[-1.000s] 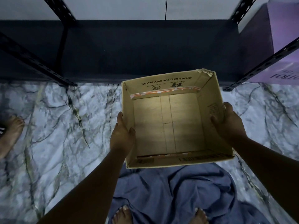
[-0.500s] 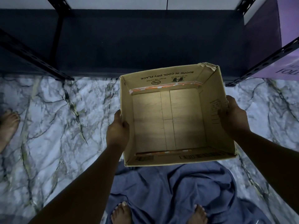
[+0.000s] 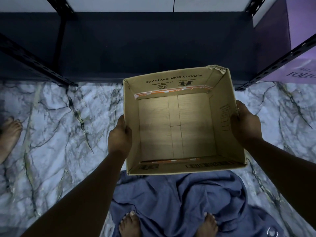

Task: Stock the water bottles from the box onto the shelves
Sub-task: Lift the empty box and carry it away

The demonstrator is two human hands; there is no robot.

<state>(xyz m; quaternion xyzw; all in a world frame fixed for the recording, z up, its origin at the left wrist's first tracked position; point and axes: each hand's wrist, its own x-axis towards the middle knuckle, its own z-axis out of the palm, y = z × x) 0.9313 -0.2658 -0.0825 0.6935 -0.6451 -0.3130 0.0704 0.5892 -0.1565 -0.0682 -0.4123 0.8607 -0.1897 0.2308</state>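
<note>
Box [image 3: 177, 127] open-topped, seemingly empty inside

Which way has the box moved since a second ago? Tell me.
Yes, slightly: the box looks larger and its far rim overlaps more of the shelf, so up and toward it.

Your tan cardboard box [image 3: 176, 127] with orange-white tape, your blue cloth [image 3: 179, 199], grey-veined white marble floor [image 3: 56, 134], black shelf frame [image 3: 34, 64], purple carton [image 3: 301, 48]

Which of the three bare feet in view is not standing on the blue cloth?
The foot at the far left edge, on bare marble floor. The other two feet stand on the blue cloth below the box.
</note>
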